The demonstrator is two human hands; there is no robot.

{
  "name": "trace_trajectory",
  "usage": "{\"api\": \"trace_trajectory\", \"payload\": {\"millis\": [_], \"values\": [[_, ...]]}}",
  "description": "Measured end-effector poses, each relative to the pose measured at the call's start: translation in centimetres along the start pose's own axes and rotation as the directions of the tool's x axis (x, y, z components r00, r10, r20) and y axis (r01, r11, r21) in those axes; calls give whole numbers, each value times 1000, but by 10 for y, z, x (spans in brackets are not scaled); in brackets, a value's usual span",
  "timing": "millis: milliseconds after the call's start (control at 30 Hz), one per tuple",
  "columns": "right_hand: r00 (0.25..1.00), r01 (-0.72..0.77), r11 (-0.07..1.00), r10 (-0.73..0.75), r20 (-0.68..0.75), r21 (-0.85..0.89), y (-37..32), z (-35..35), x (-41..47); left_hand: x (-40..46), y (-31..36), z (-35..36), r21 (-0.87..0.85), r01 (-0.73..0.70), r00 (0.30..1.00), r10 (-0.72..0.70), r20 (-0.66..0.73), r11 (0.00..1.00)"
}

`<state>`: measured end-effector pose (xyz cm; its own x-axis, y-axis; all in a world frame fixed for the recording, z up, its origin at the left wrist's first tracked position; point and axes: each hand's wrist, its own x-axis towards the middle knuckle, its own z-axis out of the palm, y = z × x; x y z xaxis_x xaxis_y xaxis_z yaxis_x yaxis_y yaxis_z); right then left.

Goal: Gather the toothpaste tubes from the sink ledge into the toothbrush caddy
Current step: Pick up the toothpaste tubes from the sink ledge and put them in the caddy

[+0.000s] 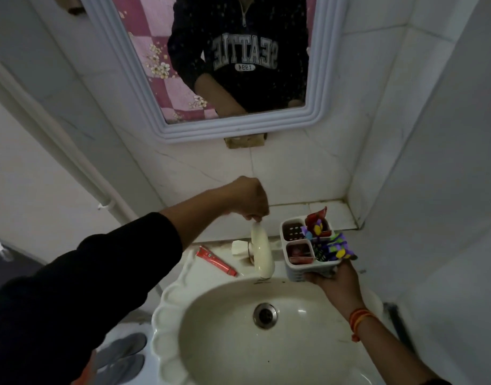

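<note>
Your right hand [337, 279] cups the toothbrush caddy [311, 251] from beneath at the basin's 2 o'clock, keeping its compartments upward, while your left hand [249, 198] pinches the faucet [262, 251]; 1 red toothpaste tube [216, 260] lies on the sink ledge [188, 269] at 10 o'clock.

Glossy ceramic sink [166, 323], shiny metal drain [265, 315], white ribbed plastic caddy [302, 270], smooth red tube [216, 260].

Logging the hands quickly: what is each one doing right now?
Left hand: closed, pinching the top of the tap.
Right hand: closed, holding the caddy from below.
</note>
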<state>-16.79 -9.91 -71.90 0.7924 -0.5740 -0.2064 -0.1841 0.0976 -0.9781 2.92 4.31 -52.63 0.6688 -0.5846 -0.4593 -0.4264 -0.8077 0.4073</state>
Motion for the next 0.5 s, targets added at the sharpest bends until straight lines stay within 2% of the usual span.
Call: {"api": "trace_trajectory", "payload": {"millis": [100, 200, 333, 400, 500], "values": [[1000, 28, 999, -28, 12, -45, -2, 2, -1, 7, -47, 13, 183, 102, 995, -104, 1, 978], [999, 32, 998, -32, -2, -44, 1, 3, 3, 10, -96, 38, 445, 68, 989, -119, 87, 893], [1000, -12, 999, 12, -4, -47, 6, 1, 4, 11, -136, 75, 617, 45, 982, -150, 119, 786], [1000, -10, 998, 9, -7, -56, 7, 1, 4, 8, -143, 87, 685, 11, 985, -124, 117, 729], [1000, -2, 999, 2, -3, -45, 6, 1, 3, 5, -145, 92, 719, -34, 995, -43, 88, 694]]}}
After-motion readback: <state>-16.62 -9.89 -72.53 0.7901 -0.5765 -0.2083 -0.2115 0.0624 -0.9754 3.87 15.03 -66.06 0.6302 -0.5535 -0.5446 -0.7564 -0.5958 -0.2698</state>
